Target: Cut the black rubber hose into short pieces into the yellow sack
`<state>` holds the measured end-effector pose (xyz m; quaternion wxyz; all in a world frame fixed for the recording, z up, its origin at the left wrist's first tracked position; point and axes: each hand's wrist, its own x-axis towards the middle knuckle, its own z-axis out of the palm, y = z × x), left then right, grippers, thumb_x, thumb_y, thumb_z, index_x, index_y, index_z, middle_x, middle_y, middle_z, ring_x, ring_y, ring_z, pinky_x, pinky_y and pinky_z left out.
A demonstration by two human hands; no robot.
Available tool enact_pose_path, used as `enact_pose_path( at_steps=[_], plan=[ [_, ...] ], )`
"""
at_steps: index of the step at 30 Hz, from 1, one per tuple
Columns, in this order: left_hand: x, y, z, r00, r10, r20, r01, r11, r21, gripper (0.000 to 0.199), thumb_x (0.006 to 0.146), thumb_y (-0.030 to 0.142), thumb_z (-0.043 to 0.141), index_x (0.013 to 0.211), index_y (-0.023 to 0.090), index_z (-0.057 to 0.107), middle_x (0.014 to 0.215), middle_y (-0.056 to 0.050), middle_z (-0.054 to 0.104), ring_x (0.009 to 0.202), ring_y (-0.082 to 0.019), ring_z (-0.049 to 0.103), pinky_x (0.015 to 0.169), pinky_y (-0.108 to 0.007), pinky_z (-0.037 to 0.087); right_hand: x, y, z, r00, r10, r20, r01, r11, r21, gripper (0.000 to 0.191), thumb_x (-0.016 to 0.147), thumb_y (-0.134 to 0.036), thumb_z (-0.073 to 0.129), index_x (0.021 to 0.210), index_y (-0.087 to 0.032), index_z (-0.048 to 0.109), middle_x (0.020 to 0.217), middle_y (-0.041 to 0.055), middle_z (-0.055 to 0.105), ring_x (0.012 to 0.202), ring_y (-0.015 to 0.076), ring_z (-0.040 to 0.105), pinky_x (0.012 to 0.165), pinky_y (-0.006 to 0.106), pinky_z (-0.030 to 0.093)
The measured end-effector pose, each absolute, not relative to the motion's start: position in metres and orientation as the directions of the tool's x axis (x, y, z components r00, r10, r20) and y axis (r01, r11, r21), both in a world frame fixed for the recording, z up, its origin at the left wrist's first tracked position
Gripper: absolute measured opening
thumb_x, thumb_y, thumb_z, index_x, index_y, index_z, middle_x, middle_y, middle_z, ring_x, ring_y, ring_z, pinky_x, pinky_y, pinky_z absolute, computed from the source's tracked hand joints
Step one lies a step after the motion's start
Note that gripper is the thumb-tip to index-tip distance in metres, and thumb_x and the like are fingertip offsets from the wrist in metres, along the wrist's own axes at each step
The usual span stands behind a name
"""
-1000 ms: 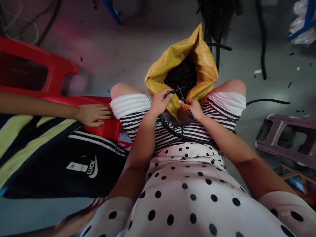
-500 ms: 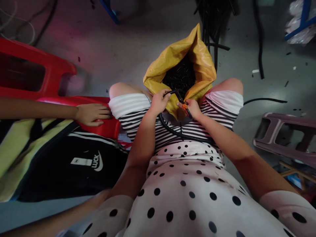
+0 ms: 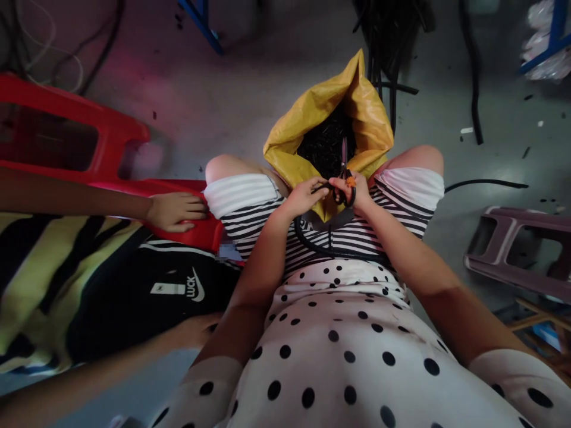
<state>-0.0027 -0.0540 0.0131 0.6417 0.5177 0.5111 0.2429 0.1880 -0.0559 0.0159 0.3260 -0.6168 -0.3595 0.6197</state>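
Note:
My left hand [image 3: 306, 196] is closed on the end of a black corrugated tube [image 3: 332, 251], which loops down across my lap. In my right hand [image 3: 354, 190] is a pair of scissors [image 3: 344, 153] with dark handles and an orange patch. The blades point away from me over the opening of a yellow sack [image 3: 294, 122]. Both hands meet at the sack's near rim, with the right fingertips touching the tube end. Many short black tube pieces [image 3: 325, 139] fill the sack, which stands between my knees.
Another person's hand [image 3: 176, 211] rests on a red stool [image 3: 200, 226] at my left; their other arm [image 3: 178, 339] reaches near my left elbow. A grey-purple stool [image 3: 513, 249] stands at the right. Long black tubes [image 3: 388, 35] lie on the floor beyond the sack.
The scissors have swung from the tube to point forward over the sack. My hands have come together at the tube end. The other person's lower arm has moved in toward my left arm.

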Motion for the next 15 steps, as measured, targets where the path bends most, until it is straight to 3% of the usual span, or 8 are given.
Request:
enact_pose_path(
  at_steps=[3, 6, 10, 15],
  plan=[
    [-0.007, -0.052, 0.005, 0.222, 0.854, -0.471, 0.24, 0.42, 0.875, 0.023, 0.096, 0.04, 0.077, 0.107, 0.02, 0.071, 0.069, 0.002, 0.065, 0.045, -0.012, 0.056, 0.051, -0.026, 0.047, 0.192, -0.053, 0.01, 0.171, 0.865, -0.472, 0.064, -0.488, -0.87, 0.058, 0.073, -0.065, 0.086, 0.084, -0.028, 0.042, 0.065, -0.0048, 0.052, 0.054, 0.0145, 0.051, 0.052, 0.031, 0.042],
    [-0.016, -0.042, -0.006, -0.041, 0.924, -0.38, 0.218, 0.379, 0.899, 0.031, 0.101, 0.051, 0.072, 0.108, 0.021, 0.068, 0.069, 0.005, 0.058, 0.048, -0.011, 0.053, 0.056, -0.027, 0.05, 0.195, -0.056, 0.008, 0.223, 0.872, -0.436, 0.119, -0.468, -0.876, 0.059, 0.068, -0.057, 0.091, 0.085, -0.028, 0.042, 0.068, -0.0062, 0.052, 0.059, 0.0136, 0.051, 0.055, 0.029, 0.039],
    [-0.023, -0.031, -0.017, -0.207, 0.944, -0.258, 0.177, 0.295, 0.939, 0.049, 0.101, 0.071, 0.065, 0.111, 0.023, 0.063, 0.071, 0.006, 0.052, 0.052, -0.009, 0.051, 0.058, -0.026, 0.045, 0.2, -0.067, 0.024, 0.011, 0.877, -0.481, 0.126, -0.478, -0.869, 0.068, 0.054, -0.057, 0.099, 0.087, -0.024, 0.05, 0.073, -0.0055, 0.058, 0.067, 0.0131, 0.054, 0.063, 0.029, 0.044],
    [-0.022, -0.028, -0.006, -0.256, 0.921, -0.294, 0.065, 0.319, 0.945, 0.052, 0.098, 0.075, 0.065, 0.105, 0.024, 0.056, 0.069, 0.008, 0.048, 0.049, -0.007, 0.042, 0.051, -0.025, 0.035, 0.216, -0.093, 0.056, -0.276, 0.784, -0.556, 0.145, -0.537, -0.831, 0.068, 0.045, -0.052, 0.103, 0.084, -0.02, 0.059, 0.076, -0.0046, 0.062, 0.069, 0.0119, 0.054, 0.065, 0.028, 0.044]
  ],
)
